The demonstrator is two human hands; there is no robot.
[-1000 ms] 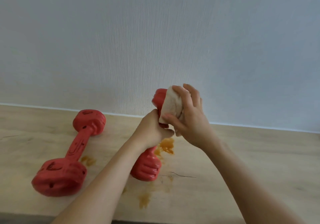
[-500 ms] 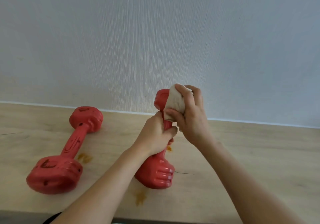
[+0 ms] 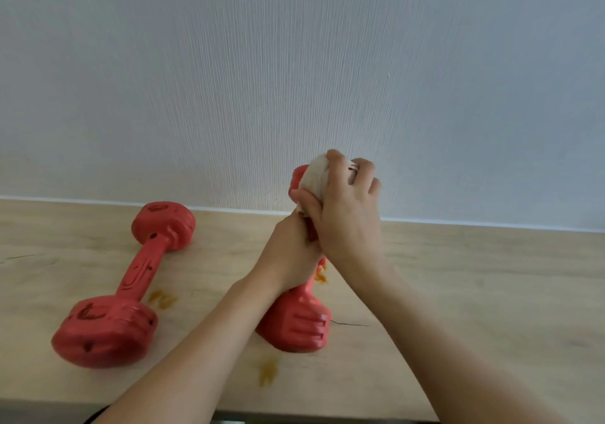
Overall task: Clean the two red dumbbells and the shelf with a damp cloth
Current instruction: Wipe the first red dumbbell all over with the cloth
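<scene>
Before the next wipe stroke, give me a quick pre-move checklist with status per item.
1. Left hand grips the handle of the upright dumbbell: ok.
2. Lower head of that dumbbell seated on the shelf: ok.
3. Right hand holds the cloth over the upper head: ok.
4. Cloth damp enough: cannot tell.
5. Second dumbbell clean: not ok, dark marks on handle and heads.
6. Shelf clean: not ok, orange stains near both dumbbells.
</scene>
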